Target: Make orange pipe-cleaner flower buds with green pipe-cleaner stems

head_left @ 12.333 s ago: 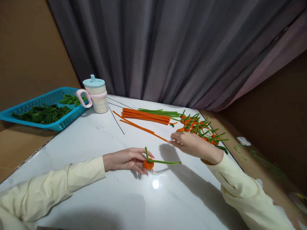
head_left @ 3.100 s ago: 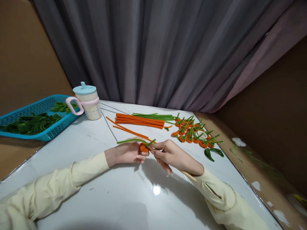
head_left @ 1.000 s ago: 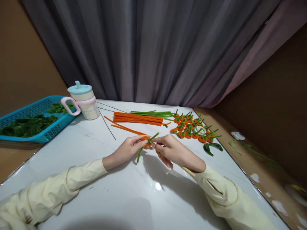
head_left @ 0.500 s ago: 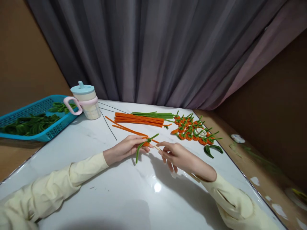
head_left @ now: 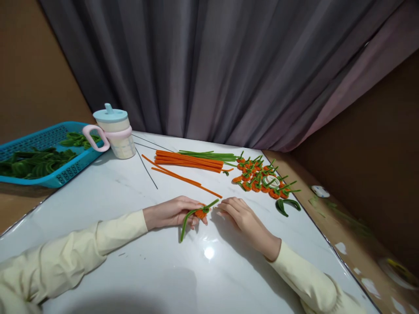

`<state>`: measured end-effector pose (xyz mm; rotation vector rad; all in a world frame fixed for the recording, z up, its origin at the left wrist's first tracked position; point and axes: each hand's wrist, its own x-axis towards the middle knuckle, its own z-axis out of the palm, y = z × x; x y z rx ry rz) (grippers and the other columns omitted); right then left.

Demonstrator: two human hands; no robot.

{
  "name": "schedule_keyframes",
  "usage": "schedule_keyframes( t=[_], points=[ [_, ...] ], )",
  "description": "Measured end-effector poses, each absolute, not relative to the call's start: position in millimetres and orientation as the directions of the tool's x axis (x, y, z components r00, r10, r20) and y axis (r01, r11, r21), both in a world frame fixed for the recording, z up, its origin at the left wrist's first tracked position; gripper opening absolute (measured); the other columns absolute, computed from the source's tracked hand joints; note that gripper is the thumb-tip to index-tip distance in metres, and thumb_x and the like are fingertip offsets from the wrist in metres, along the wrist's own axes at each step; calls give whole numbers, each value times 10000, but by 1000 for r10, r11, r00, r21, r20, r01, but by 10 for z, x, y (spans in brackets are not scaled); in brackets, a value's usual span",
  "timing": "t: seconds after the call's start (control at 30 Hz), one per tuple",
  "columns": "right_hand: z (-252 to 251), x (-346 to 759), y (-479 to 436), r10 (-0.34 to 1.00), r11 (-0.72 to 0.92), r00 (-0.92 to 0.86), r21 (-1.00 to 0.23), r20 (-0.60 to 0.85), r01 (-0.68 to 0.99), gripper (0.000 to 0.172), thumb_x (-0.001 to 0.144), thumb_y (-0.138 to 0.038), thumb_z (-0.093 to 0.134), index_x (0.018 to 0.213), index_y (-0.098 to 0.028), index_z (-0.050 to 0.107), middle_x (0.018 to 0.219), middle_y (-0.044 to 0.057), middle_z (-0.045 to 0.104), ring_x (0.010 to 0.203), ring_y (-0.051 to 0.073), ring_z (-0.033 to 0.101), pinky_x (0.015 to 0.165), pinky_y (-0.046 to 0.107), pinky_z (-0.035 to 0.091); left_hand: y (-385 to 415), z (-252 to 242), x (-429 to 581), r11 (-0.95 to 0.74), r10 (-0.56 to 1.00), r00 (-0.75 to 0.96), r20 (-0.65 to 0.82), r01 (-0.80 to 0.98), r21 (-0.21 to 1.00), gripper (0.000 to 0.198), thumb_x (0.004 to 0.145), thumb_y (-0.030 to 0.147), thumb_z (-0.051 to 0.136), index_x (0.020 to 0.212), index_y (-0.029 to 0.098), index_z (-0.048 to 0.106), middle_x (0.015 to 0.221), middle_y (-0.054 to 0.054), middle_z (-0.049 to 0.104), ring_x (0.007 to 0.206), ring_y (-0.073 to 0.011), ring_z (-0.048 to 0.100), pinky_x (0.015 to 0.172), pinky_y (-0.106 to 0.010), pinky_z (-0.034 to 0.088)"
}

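Note:
My left hand (head_left: 178, 212) pinches a small orange pipe-cleaner pumpkin (head_left: 200, 213). Two green pipe-cleaner ends stick out of it, one up to the right and a longer one (head_left: 183, 229) bent down to the left. Just right of it, my right hand (head_left: 240, 220) is closed with curled fingers. A pale tip of the thin wooden stick (head_left: 215, 208) shows at its fingertips; the rest is hidden by the hand. Behind the hands lie two loose orange pipe cleaners (head_left: 183, 177), a bundle of orange pipe cleaners (head_left: 190, 161) and green pipe cleaners (head_left: 209, 155).
Several finished pumpkins with green stems (head_left: 257, 186) sit at the right, a white ring (head_left: 271, 182) among them. Green looped pieces (head_left: 282, 207) lie nearby. At the left stand a lidded cup (head_left: 121, 141) and a blue basket (head_left: 54, 178) holding green pieces. A grey curtain (head_left: 196, 65) hangs behind.
Both hands have come slightly nearer to me with the pumpkin. My right hand has turned and curled, hiding most of the wooden stick that showed before.

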<state>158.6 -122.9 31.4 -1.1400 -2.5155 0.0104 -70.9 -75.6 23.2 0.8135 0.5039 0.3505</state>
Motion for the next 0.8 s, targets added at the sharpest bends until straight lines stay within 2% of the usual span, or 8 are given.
schedule_keyframes(
  t=[0.1, 0.3, 0.4, 0.5, 0.63, 0.8],
  points=[
    [439, 1471, -1232, 688, 718, -652, -166, 320, 676, 199, 971, -181, 346, 930, -149, 538, 860, 74, 585, 776, 180, 495, 703, 305, 404, -757, 212, -716, 632, 478, 830, -289, -96, 769, 231, 840, 254, 609, 914, 46, 677, 848, -124, 690, 547, -78, 577, 581, -199, 511],
    [580, 1278, -1160, 554, 805, -785, 62, 277, 590, 316, 958, -89, 244, 829, -132, 530, 775, 76, 551, 710, 182, 442, 648, 295, 357, -779, 172, -698, 648, 469, 824, -317, -78, 757, 214, 768, 269, 692, 818, 61, 704, 714, -95, 684, 554, -112, 606, 599, -212, 505],
    [602, 1233, -1129, 524, 820, -810, 102, 262, 564, 322, 963, -107, 250, 803, -135, 528, 754, 72, 546, 689, 180, 435, 634, 292, 347, -790, 170, -695, 652, 473, 818, -328, -75, 754, 200, 748, 279, 714, 789, 83, 711, 653, -72, 659, 560, -123, 609, 608, -212, 501],
    [584, 1209, -1115, 517, 830, -813, 77, 268, 553, 306, 965, -117, 267, 799, -139, 523, 746, 65, 546, 686, 178, 436, 632, 288, 346, -797, 168, -696, 650, 479, 810, -339, -67, 757, 198, 731, 279, 730, 770, 86, 710, 664, -79, 655, 566, -130, 607, 619, -223, 500],
    [562, 1214, -1097, 539, 828, -789, -16, 295, 560, 262, 964, -126, 295, 818, -151, 511, 743, 49, 545, 684, 167, 440, 629, 276, 351, -801, 189, -704, 659, 479, 817, -321, -93, 747, 172, 721, 271, 737, 752, 104, 710, 674, -72, 649, 563, -123, 584, 626, -235, 496],
    [652, 1296, -1117, 552, 832, -784, -127, 283, 540, 192, 965, -156, 343, 858, -165, 503, 797, 52, 570, 738, 163, 475, 673, 279, 376, -792, 229, -730, 692, 422, 861, -283, -105, 714, 241, 758, 298, 702, 886, 94, 713, 825, -110, 676, 504, -69, 470, 493, -195, 426]
  ],
)
